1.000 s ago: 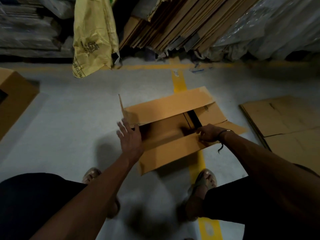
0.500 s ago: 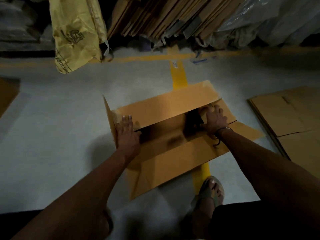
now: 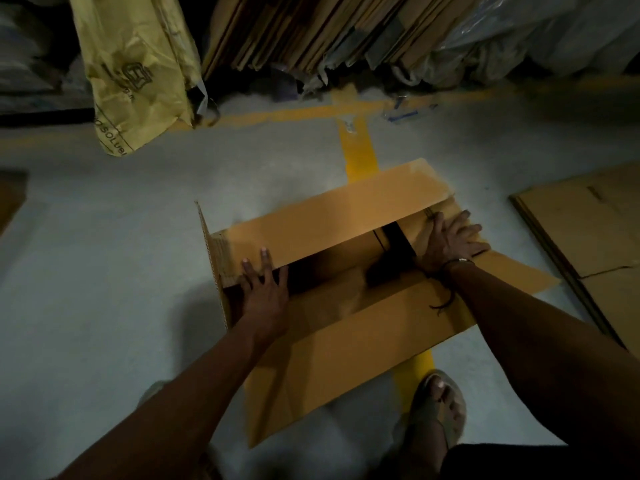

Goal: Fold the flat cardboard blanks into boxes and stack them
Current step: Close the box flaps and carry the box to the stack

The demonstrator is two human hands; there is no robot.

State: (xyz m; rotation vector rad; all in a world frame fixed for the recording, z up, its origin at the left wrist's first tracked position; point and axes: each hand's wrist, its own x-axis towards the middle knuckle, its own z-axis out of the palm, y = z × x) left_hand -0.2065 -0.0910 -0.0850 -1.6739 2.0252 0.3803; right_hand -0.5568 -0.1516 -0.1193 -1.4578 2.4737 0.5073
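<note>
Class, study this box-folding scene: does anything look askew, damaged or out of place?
The yellow bag hangs crumpled over the floor line. Torn plastic scraps trail under the leaning cardboard stack.

yellow bag (image 3: 138,71) top-L | yellow floor tape (image 3: 358,147) ctr | plastic-wrapped bundles (image 3: 540,32) top-R
</note>
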